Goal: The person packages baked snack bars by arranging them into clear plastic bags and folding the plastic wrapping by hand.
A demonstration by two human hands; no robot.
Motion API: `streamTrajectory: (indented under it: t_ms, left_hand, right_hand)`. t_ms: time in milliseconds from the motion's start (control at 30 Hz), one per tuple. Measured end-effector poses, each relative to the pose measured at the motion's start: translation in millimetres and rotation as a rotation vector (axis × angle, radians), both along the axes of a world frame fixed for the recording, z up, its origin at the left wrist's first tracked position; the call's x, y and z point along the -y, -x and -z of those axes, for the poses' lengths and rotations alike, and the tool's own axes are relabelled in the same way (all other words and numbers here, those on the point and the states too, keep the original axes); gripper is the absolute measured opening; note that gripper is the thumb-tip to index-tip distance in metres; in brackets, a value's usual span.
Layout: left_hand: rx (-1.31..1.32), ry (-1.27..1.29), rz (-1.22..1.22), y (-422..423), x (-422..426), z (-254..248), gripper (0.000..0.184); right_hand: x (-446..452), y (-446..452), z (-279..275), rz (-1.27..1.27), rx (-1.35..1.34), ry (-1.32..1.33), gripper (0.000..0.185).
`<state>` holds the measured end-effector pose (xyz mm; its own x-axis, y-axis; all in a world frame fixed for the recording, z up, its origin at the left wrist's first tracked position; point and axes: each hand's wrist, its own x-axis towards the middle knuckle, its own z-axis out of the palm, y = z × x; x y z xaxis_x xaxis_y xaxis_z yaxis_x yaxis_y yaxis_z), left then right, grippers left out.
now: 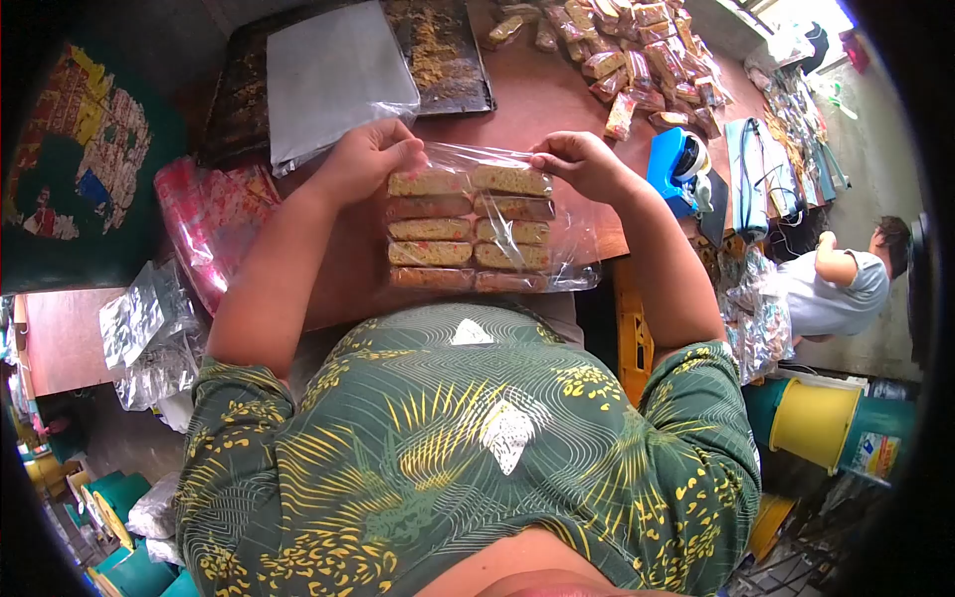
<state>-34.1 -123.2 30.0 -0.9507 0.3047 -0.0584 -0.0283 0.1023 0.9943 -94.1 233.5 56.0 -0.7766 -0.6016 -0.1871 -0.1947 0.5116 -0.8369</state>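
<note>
— Where is the clear bag [487, 224]?
— It is at the near side of the brown table [537, 95], just in front of the person's body. Inside it are the bars [428, 230], placed in two columns.
— And the fingers, what do they do?
— The left hand [378, 159] pinches the far left part of the bag between thumb and fingers. The right hand [577, 164] grips the far right part in the same way — so the plastic is stretched between them.
— What is around?
— At the far left there is a dark tray [443, 60], and pale plastic sheets [338, 85] lie partly over it. Nearer, on the left, I see a red-and-pink plastic [219, 224]. At the far right is a pile of wrapped bars [657, 60]. A blue tape dispenser [668, 171] is to the right of the right hand.
— Anybody else?
— Yes — another person [836, 284] is farther to the right, well apart.
</note>
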Motion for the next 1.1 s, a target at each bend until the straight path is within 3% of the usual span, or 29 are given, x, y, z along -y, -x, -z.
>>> streamTrajectory:
  t_ms: [67,167,267,367,467,600,633,667,767,933,1100]
  left_hand:
    - [-0.013,-0.059,-0.026,-0.1,-2.3,-6.0,0.023]
    - [-0.087,-0.123,-0.076,6.0,-4.8,-15.7,0.022]
    - [-0.228,-0.190,-0.080,18.6,-3.0,-47.1,0.022]
    - [-0.526,0.197,-0.252,-2.6,-9.1,-103.3,0.023]
    - [-0.739,0.472,-0.371,-39.1,-10.3,-100.8,0.021]
    - [-0.847,0.501,-0.337,-97.2,-18.1,-46.9,0.020]
    - [-0.858,0.471,-0.319,-110.3,-22.2,-36.1,0.020]
    - [-0.815,0.499,-0.278,-120.1,-22.5,-29.3,0.020]
    - [-0.700,0.563,-0.204,-143.2,-21.8,-10.9,0.020]
    - [-0.698,0.641,-0.238,-141.8,-30.1,-0.5,0.021]
    - [-0.875,0.809,-0.225,-133.2,-40.4,-18.9,0.020]
  right_hand:
    - [-3.9,4.2,-6.1,-0.012,0.020,0.010,0.019]
    - [-5.9,11.8,-16.3,0.002,-0.253,-0.092,0.016]
    - [-3.7,13.6,-43.6,0.070,-0.520,0.105,0.017]
    - [4.0,-13.6,-84.4,0.110,-0.794,0.141,0.018]
    - [-2.8,-38.9,-82.3,0.066,-1.063,0.054,0.013]
    - [-8.0,-93.0,-24.8,-0.017,-0.909,0.093,0.022]
    - [-3.8,-106.5,-3.6,0.021,-0.818,0.255,0.024]
    - [-14.4,-122.6,5.0,-0.001,-0.851,0.042,0.027]
    - [-19.0,-149.8,38.2,0.054,-0.784,0.056,0.031]
    - [-15.6,-149.9,44.3,0.072,-0.822,0.097,0.026]
    - [-14.3,-143.3,36.6,0.090,-0.898,0.040,0.022]
